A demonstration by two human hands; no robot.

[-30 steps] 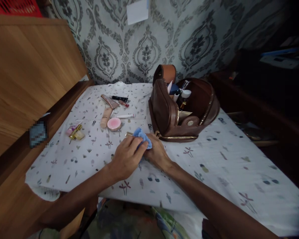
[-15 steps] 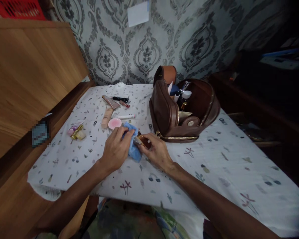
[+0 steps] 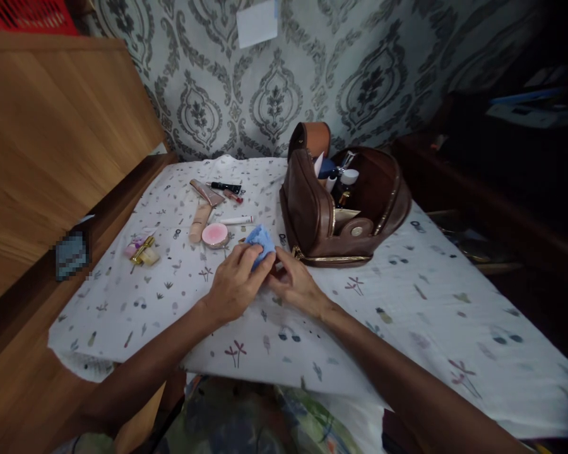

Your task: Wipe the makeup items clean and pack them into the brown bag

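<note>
My left hand (image 3: 234, 280) is closed on a crumpled blue cloth (image 3: 264, 238) above the table. Fingers of my right hand (image 3: 299, 285) are closed against the cloth's right side, around a small brown-and-gold item that the cloth and fingers now almost wholly hide. Just left of the cloth lies a round compact with a pink top (image 3: 215, 234). Behind it are a white slim tube (image 3: 237, 220), a beige bottle (image 3: 200, 222), a rose-coloured tube (image 3: 206, 191), a black tube (image 3: 224, 187) and a small reddish tube (image 3: 233, 196).
An open brown leather bag (image 3: 307, 208) holding several bottles and tubes stands right of my hands. Small gold and purple items (image 3: 142, 250) lie at the left on the patterned tablecloth (image 3: 170, 321). A wooden panel (image 3: 66, 126) rises at the left; patterned wallpaper is behind.
The cloth has shifted up and now wraps over the small item, which showed between my hands before. My left hand has moved slightly right, uncovering the compact. The view has shifted slightly.
</note>
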